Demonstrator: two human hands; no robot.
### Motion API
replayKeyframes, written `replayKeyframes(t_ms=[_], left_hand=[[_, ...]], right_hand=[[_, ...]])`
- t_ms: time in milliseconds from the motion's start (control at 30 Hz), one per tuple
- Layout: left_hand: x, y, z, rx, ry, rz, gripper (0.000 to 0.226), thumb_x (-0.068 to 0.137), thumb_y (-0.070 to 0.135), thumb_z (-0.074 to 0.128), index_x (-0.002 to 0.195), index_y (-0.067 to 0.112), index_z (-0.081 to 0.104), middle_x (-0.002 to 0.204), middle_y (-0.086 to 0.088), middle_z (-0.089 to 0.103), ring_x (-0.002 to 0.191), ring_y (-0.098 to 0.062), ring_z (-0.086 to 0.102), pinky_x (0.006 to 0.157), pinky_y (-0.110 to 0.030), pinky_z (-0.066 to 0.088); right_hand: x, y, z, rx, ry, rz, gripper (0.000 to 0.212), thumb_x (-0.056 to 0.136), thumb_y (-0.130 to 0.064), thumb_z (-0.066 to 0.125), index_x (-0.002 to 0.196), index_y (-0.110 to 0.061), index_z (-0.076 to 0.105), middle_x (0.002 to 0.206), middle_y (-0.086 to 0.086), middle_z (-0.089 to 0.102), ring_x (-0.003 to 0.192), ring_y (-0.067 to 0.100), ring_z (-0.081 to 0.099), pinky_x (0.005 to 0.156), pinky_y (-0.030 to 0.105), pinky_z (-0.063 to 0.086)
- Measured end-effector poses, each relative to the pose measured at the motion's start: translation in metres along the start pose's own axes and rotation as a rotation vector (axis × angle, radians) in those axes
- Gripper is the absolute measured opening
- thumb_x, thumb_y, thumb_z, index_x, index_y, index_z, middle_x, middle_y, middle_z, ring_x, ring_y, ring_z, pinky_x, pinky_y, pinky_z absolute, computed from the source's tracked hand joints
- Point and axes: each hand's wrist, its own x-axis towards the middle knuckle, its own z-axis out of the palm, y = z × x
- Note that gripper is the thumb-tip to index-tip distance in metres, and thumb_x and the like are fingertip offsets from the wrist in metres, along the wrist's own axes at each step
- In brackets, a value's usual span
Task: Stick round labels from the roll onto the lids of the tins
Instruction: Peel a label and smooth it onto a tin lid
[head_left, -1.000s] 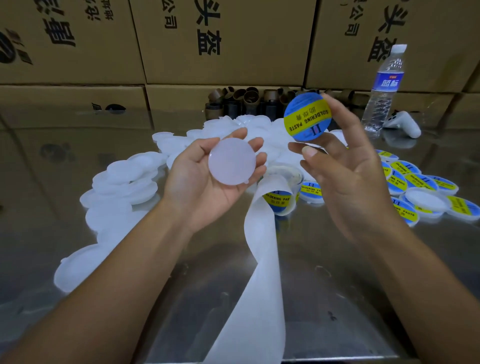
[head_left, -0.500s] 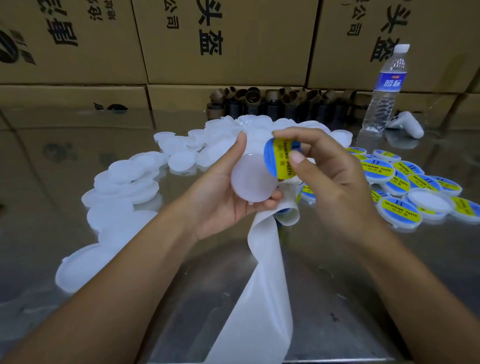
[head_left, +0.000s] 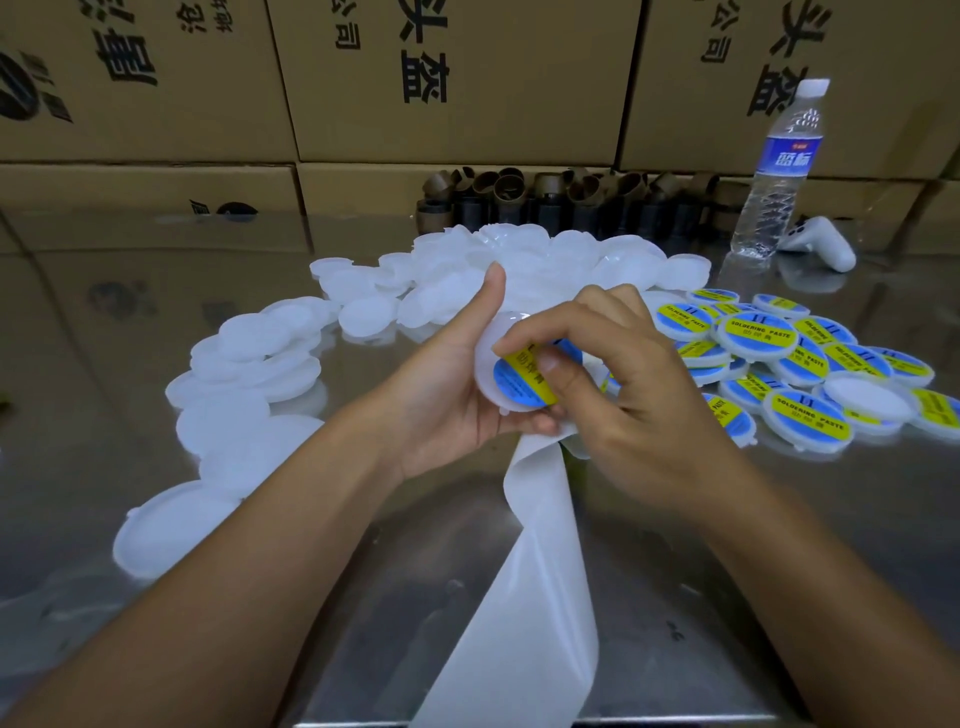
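Now the label (head_left: 519, 378), held up high and clear of the lid (head_left: 485, 364) a second ago and meeting it edge-on half a second ago, lies flat on the lid's face. The left hand (head_left: 447, 379) cradles the lid from beneath, fingers curled under its rim and thumb raised straight beside it. The right hand (head_left: 639, 395) is bent over the lid, thumb pressing on the yellow band of the label and index finger curled onto its upper edge; this hand hides most of the lid's right side. A white backing strip (head_left: 535, 571) runs from under the hands to the near edge of the desk (head_left: 779, 519). Bare white lids (head_left: 249, 353) lie heaped left and behind, labelled lids (head_left: 810, 353) right. Farther back stand a water bottle (head_left: 774, 171), a white controller (head_left: 826, 244), cardboard cores (head_left: 545, 197) and cardboard boxes (head_left: 441, 78).
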Motion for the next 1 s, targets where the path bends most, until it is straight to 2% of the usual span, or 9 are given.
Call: replayKeyframes(t_ms=[100, 200, 367, 667, 800, 1000], left_hand=[[-0.0003, -0.0002, 0.0016, -0.005, 0.015, -0.017, 0.068, 0.086, 0.065, 0.027, 0.086, 0.014, 0.072, 0.085, -0.01, 0.068, 0.075, -0.02, 0.063, 0.065, -0.028, 0.057], [0.0002, -0.0006, 0.0016, 0.012, 0.03, -0.029, 0.073, 0.091, 0.065, 0.02, 0.089, 0.014, 0.072, 0.089, -0.012, 0.065, 0.082, -0.024, 0.059, 0.068, -0.03, 0.056], [0.0004, -0.0002, 0.0016, 0.014, 0.027, -0.042, 0.075, 0.092, 0.065, 0.014, 0.093, 0.01, 0.065, 0.079, -0.01, 0.066, 0.067, -0.02, 0.06, 0.058, -0.027, 0.053], [-0.0002, -0.0006, 0.004, 0.046, 0.04, -0.039, 0.078, 0.094, 0.064, 0.011, 0.09, 0.01, 0.067, 0.081, -0.01, 0.066, 0.075, -0.023, 0.055, 0.058, -0.026, 0.052], [-0.0006, -0.0007, 0.0044, 0.064, 0.039, -0.041, 0.076, 0.093, 0.064, 0.012, 0.09, 0.009, 0.065, 0.08, -0.011, 0.065, 0.074, -0.023, 0.055, 0.058, -0.026, 0.052], [-0.0001, -0.0008, 0.005, 0.06, 0.046, -0.044, 0.077, 0.094, 0.063, 0.01, 0.092, 0.008, 0.063, 0.078, -0.01, 0.064, 0.069, -0.021, 0.055, 0.055, -0.025, 0.052]], right_hand=[[0.0003, -0.0004, 0.0, -0.016, -0.002, -0.003, 0.03, 0.09, -0.008, 0.048, 0.093, -0.037, 0.057, 0.078, 0.002, 0.049, 0.084, 0.013, 0.039, 0.078, 0.014, 0.032], [0.0001, -0.0001, 0.0012, -0.035, -0.007, -0.01, 0.029, 0.09, -0.008, 0.048, 0.093, -0.034, 0.061, 0.077, 0.001, 0.048, 0.083, 0.013, 0.038, 0.077, 0.015, 0.032], [0.0001, 0.0003, 0.0008, -0.047, -0.025, -0.013, 0.025, 0.091, -0.007, 0.048, 0.095, -0.023, 0.067, 0.078, 0.001, 0.048, 0.083, 0.014, 0.038, 0.075, 0.016, 0.032], [-0.0004, 0.0003, 0.0039, -0.052, -0.035, -0.03, 0.026, 0.091, -0.009, 0.047, 0.095, -0.025, 0.068, 0.078, 0.002, 0.049, 0.083, 0.013, 0.039, 0.074, 0.017, 0.034], [0.0002, 0.001, 0.0038, -0.047, -0.032, -0.034, 0.029, 0.091, -0.008, 0.047, 0.095, -0.032, 0.063, 0.078, 0.002, 0.049, 0.083, 0.011, 0.039, 0.073, 0.016, 0.033], [-0.0002, 0.0025, 0.0038, -0.064, -0.027, -0.038, 0.027, 0.09, -0.006, 0.047, 0.095, -0.023, 0.068, 0.078, 0.001, 0.049, 0.082, 0.014, 0.039, 0.073, 0.017, 0.034]])
